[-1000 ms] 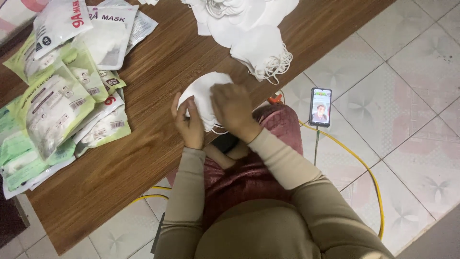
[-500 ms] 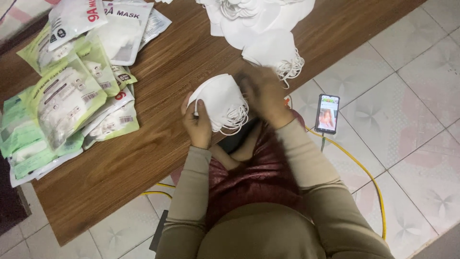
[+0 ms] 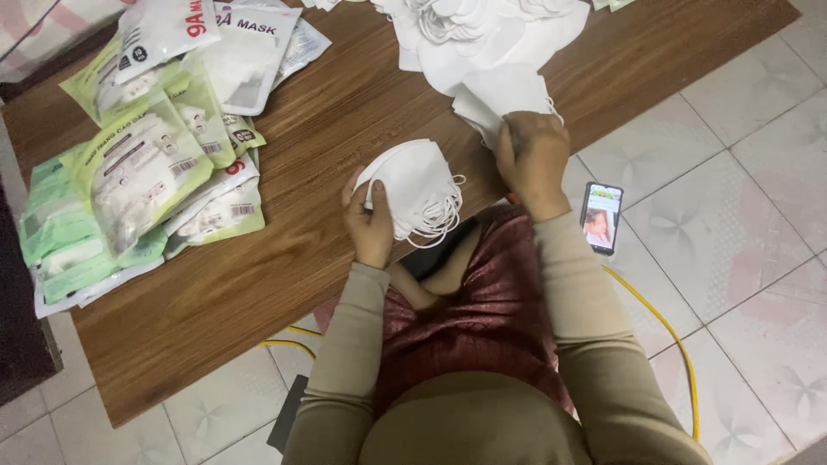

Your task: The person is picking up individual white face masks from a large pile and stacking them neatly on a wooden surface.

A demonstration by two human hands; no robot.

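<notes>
My left hand [image 3: 370, 222] grips a small stack of white face masks [image 3: 415, 188] with their ear loops hanging down, just above the near edge of the wooden table [image 3: 345, 112]. My right hand [image 3: 531, 157] reaches to the right and pinches the edge of one white mask [image 3: 504, 96] at the bottom of a loose pile of white masks [image 3: 482, 30] on the table's far side.
Several sealed mask packets, green and white [image 3: 146, 164], lie heaped on the table's left. A phone [image 3: 600, 216] with a lit screen rests on the tiled floor at the right, with a yellow cable [image 3: 663, 331] running from it. My lap in red cloth [image 3: 482, 319] sits below.
My right hand has left the stack and moved up and right to the loose pile, taking hold of one mask. The left hand still holds the stack.
</notes>
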